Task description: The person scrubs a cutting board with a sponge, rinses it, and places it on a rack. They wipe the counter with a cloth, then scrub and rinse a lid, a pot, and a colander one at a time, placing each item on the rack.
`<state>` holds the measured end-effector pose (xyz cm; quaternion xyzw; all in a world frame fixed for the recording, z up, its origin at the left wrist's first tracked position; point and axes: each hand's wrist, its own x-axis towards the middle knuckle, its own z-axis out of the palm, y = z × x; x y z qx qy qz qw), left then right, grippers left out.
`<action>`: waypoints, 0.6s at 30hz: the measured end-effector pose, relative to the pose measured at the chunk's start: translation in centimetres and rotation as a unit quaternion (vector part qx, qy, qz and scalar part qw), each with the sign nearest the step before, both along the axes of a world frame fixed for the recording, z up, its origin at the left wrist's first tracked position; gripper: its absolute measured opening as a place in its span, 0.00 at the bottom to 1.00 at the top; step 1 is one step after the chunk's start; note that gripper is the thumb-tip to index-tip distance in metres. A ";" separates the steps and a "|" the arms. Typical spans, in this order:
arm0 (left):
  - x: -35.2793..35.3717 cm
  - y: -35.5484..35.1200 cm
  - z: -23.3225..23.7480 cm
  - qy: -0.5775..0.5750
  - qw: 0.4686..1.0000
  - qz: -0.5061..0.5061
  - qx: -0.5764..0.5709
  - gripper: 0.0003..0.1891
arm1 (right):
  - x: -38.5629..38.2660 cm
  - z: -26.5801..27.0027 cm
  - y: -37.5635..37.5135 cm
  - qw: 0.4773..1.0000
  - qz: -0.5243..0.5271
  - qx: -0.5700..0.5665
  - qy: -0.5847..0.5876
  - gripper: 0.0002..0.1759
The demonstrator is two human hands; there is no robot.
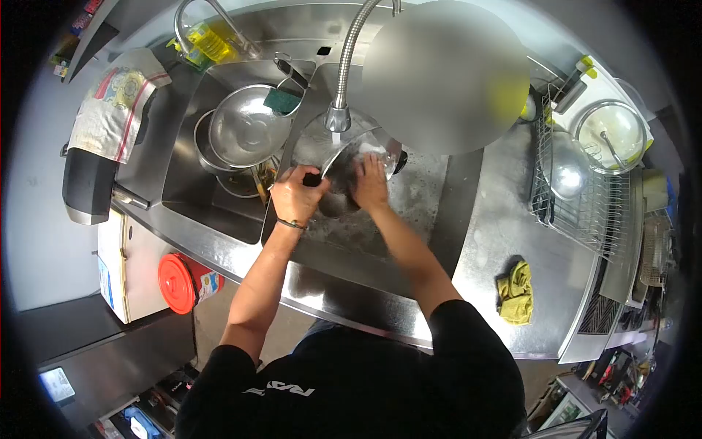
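Water runs from a flexible-neck faucet (338, 117) onto a metal pot (344, 164) with dark handles, tilted in the right sink basin (417, 219). My left hand (296, 196) grips the pot at its left side, fingers curled around a dark handle. Inside the pot, or against its wet wall, my right hand (371, 181) lies with its fingers spread. A large metal bowl (251, 135) rests on other cookware in the left basin, with a green scouring pad (281, 101) at its upper right edge.
A dish rack (578, 212) with metal ware and a glass lid (610, 135) stand on the right. A yellow cloth (516, 293) lies on the counter. Yellow bottles (208, 42) stand behind the left basin. A patterned towel (117, 106) hangs at far left, above a red-lidded bucket (177, 284).
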<state>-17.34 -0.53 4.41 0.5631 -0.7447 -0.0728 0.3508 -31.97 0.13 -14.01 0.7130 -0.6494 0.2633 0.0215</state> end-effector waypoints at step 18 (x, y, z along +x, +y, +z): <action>-0.8 -2.5 1.0 -0.079 0.987 0.021 0.136 0.13 | 5.8 -5.7 1.7 0.896 0.233 0.365 -0.097 0.22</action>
